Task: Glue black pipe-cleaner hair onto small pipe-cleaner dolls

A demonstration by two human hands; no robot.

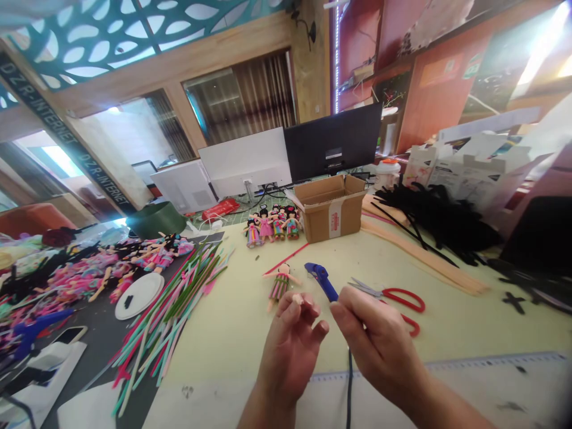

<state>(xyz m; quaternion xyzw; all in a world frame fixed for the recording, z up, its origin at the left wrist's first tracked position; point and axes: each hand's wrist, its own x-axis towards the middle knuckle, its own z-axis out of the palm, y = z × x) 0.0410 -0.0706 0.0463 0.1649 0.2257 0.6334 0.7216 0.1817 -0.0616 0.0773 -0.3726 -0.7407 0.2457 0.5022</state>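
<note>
My left hand (pixel 292 345) pinches a small pale, skin-coloured piece (pixel 297 299) between thumb and fingertips; its exact kind is too small to tell. In my right hand (pixel 379 333) is a blue hot glue gun (pixel 322 280), its nozzle end tilted up and to the left, above the table. A dark cord (pixel 350 387) runs down from below the right hand. Just beyond my left hand, a small doll (pixel 280 283) with arms spread and a green and pink striped skirt lies on the table. Red-handled scissors (pixel 404 298) lie partly behind my right hand.
Many pipe cleaners (pixel 179 304) lie to the left, near a white plate (pixel 140 295) and a heap of doll parts (pixel 67 268). Several finished dolls (pixel 272 223) stand by a cardboard box (pixel 333 214). Black pipe cleaners (pixel 433 214) are piled at right. A long ruler (pixel 487 360) crosses the front.
</note>
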